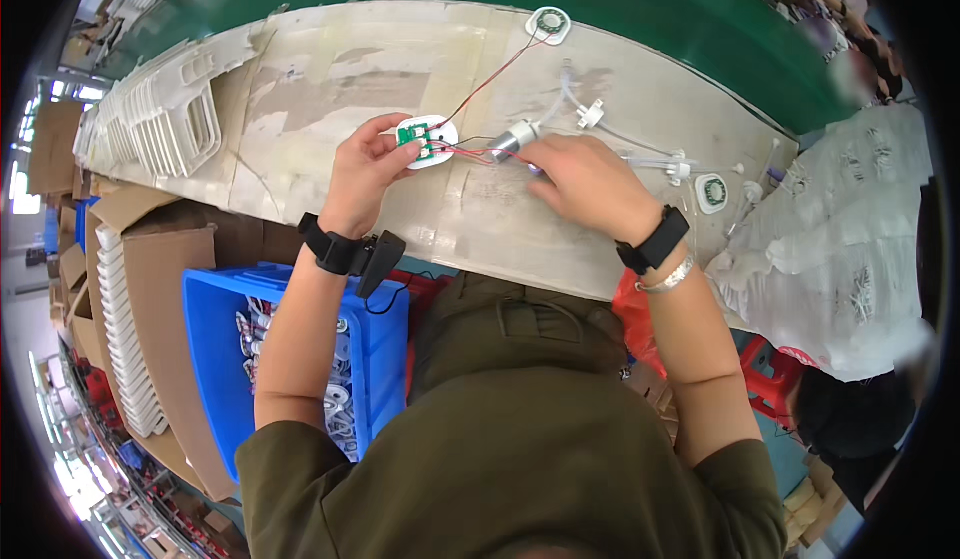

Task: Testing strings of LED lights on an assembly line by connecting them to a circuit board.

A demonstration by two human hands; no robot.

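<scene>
My left hand (370,171) pinches a white rounded plastic cover with a green circuit board (420,143) between thumb and fingers. Thin red and black wires run from the board: one pair reaches up to a white piece with a round green board (549,26), others lead right to a small silver motor (512,141). My right hand (592,181) is at the motor's right end, its fingers curled close together. Whatever lies between its fingertips is mostly hidden. Clear tubing with a white connector (591,114) trails off beyond the motor.
Stacked white plastic frames (165,119) stand at the table's left. A white piece with a round board (711,194) and more tubing lie right, beside plastic-wrapped goods (830,229). A blue bin (225,359) of parts and a cardboard box (165,289) sit below left.
</scene>
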